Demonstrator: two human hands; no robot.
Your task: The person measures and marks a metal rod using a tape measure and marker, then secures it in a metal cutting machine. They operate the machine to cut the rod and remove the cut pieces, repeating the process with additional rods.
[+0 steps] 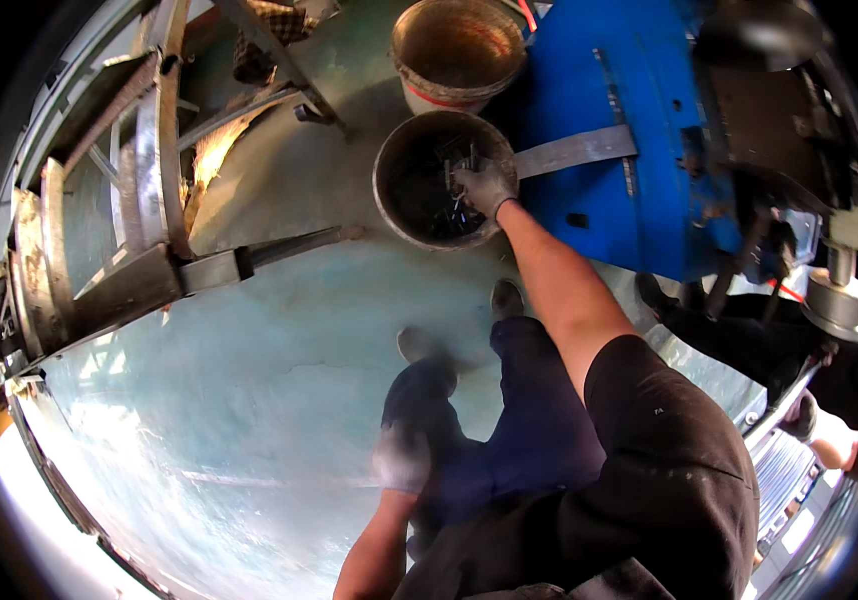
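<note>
My right hand (486,189), in a light grey glove, reaches down into a dark, round bucket (386,210). Its fingers are closed on some small metal pieces (455,176), whose exact kind is too small to tell. More dark, shiny bits lie in the bottom of that bucket. My left hand (404,458), gloved the same way, hangs by my left knee, apart from the bucket. Motion blurs its fingers, and nothing shows in it.
A second, lighter bucket (414,95) stands just behind. A blue machine (579,100) with a flat metal strip (579,152) sits on the right. Metal frames (154,170) stand left on the greenish floor (249,370). Another person's gloved hand (801,415) shows far right.
</note>
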